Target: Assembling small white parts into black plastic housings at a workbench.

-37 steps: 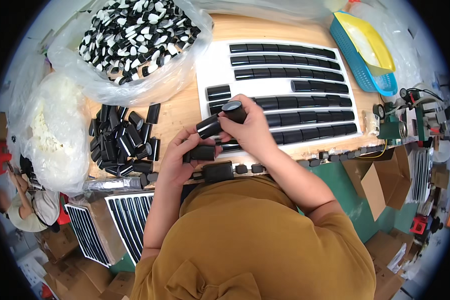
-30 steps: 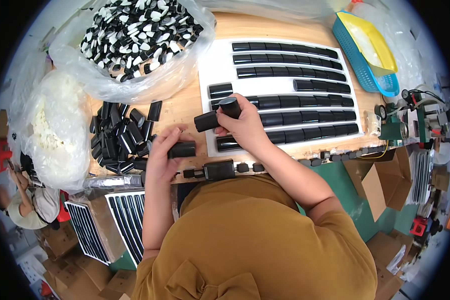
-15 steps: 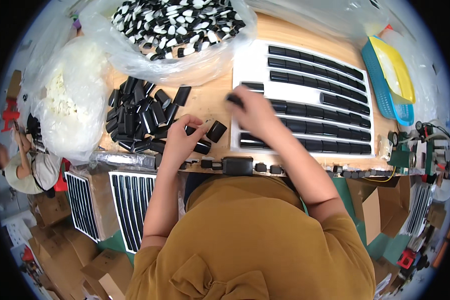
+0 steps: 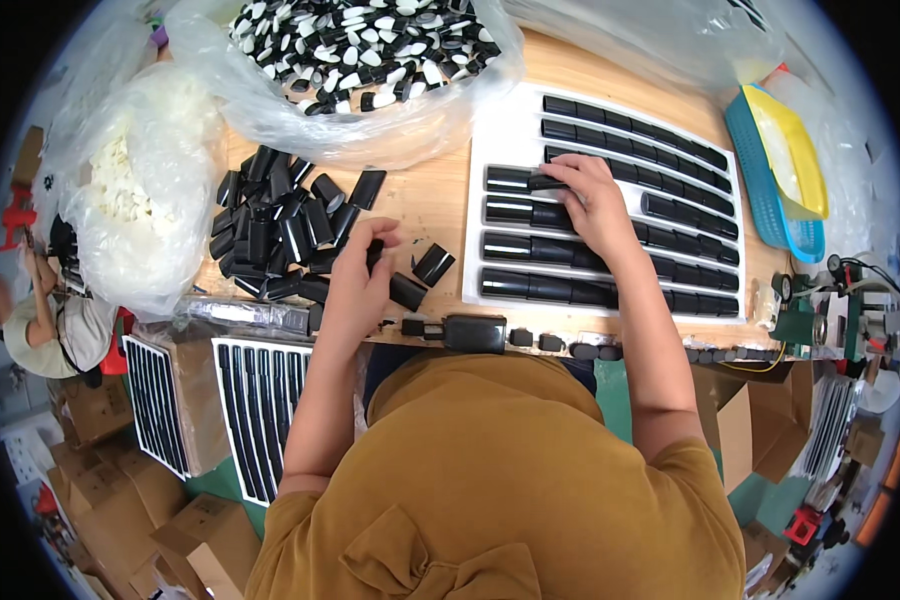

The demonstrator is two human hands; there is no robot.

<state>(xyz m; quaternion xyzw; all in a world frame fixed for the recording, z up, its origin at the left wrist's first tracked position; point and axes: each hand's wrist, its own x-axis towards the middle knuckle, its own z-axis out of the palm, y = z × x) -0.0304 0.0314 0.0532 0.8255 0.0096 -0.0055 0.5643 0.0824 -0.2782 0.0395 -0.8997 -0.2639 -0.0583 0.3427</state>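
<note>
My right hand [image 4: 600, 210] is over the white tray [image 4: 510, 125], its fingertips closed on a short glossy black piece [image 4: 547, 182]. That piece lies at the end of a partly filled row, beside another black piece [image 4: 508, 179]. Left of the tray, my left hand [image 4: 358, 285] pinches a black tube-shaped piece [image 4: 374, 253] between thumb and fingers. Next to that hand, two loose black pieces [image 4: 433, 264] lie on the wooden table. A heap of similar black pieces [image 4: 290, 225] spreads to its left. Several rows of them line the tray.
A clear plastic bag [image 4: 370, 135] of black and white pieces stands at the back. Left of it is a bag of whitish bits [image 4: 130, 180]. Blue [image 4: 760, 190] and yellow [image 4: 810, 190] baskets sit at the right. Filled trays [image 4: 260, 420] and cardboard boxes [image 4: 210, 540] stand below the table.
My right hand has moved right along the tray with its black piece, down to the partly filled row. My left hand has lifted a black piece slightly, its fingers turned.
</note>
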